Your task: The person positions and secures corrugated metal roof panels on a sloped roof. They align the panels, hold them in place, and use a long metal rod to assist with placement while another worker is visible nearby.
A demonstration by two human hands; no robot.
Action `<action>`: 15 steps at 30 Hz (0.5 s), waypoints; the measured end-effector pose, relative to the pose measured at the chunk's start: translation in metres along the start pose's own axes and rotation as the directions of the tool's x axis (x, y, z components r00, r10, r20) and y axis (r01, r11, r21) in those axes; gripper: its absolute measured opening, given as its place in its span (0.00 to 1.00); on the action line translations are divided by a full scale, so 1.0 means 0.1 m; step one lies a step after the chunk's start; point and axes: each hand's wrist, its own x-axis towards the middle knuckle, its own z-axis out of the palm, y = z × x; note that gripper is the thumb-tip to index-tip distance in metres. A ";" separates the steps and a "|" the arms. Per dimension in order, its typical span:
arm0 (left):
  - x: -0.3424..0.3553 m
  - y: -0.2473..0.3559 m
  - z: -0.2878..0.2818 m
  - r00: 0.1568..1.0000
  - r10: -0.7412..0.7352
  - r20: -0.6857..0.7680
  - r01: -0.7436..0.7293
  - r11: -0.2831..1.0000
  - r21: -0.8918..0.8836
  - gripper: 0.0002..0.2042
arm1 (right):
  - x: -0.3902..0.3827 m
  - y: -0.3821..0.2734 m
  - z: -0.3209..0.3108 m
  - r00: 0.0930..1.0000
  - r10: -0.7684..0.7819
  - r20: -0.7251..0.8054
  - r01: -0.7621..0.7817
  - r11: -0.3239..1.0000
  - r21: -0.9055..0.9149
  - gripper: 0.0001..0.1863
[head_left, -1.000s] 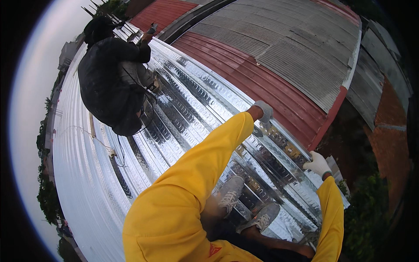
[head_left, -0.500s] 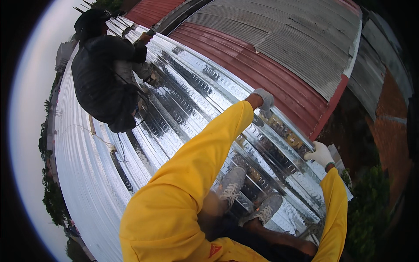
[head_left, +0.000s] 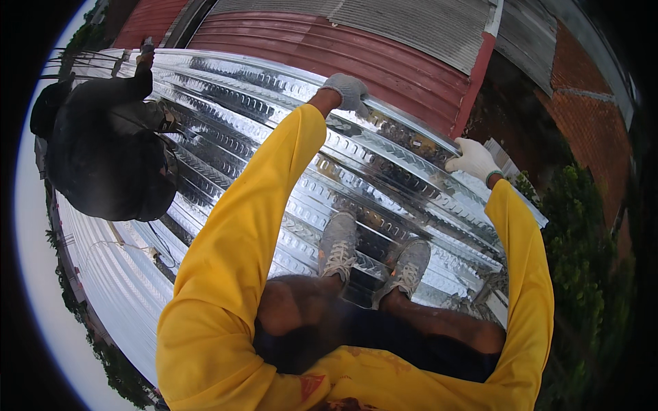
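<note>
I see no packages, labels, signs or screens anywhere in my view, from the upper left of the frame down to the lower right.

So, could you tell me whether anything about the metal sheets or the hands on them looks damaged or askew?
Nothing stands out. The left hand and right hand, both gloved, rest on the far edge of the ribbed metal sheet, which shows no visible dents or tears.
</note>
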 end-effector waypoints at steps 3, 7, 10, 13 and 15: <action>-0.01 0.00 0.00 1.000 -0.001 0.000 0.001 1.000 -0.002 0.29 | -0.01 -0.07 -0.04 0.999 0.030 0.040 -0.030 0.999 -0.014 0.45; -0.03 -0.07 0.06 0.999 0.009 -0.048 -0.011 0.999 -0.030 0.29 | -0.02 -0.17 -0.08 0.998 0.051 0.037 -0.051 0.999 0.000 0.44; -0.04 -0.05 0.03 1.000 0.008 0.005 -0.008 1.000 -0.017 0.29 | -0.01 -0.06 0.06 0.993 -0.009 -0.116 0.005 0.999 -0.035 0.41; -0.07 -0.10 0.04 0.999 0.019 -0.038 -0.018 1.000 0.018 0.27 | -0.05 -0.21 -0.04 1.000 0.013 0.017 -0.014 0.997 0.070 0.34; -0.11 -0.09 -0.01 1.000 -0.002 -0.018 0.002 1.000 0.013 0.27 | -0.03 -0.16 0.01 1.000 0.003 0.006 -0.003 0.995 0.098 0.33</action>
